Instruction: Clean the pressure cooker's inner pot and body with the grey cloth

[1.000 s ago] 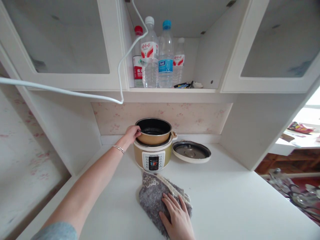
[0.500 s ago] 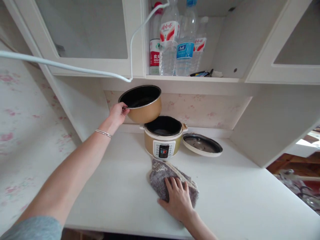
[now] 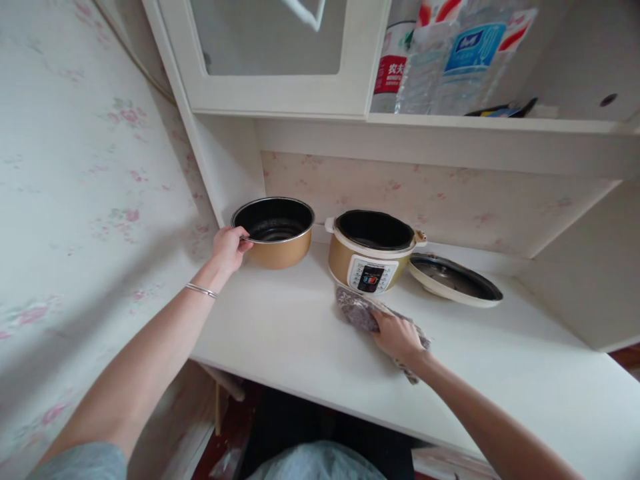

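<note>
My left hand pinches the rim of a gold inner pot with a black inside. The pot is upright at the left of the counter, at or close to the surface; I cannot tell if it fully rests there. My right hand grips a grey-brown patterned cloth on the counter, its fingers partly hidden. Just behind the cloth stands a gold and white electric cooker, uncovered, its inside black. Its lid lies upside down to the right of it.
The white counter ends at a front edge near my body. Above hangs a cabinet with a glass door and an open shelf holding several plastic bottles. A flowered wall closes off the left side.
My left hand has lowered the inner pot from above the cooker's left side to the counter left of it. The right hand has closed on the cloth. The view has turned left and down.
</note>
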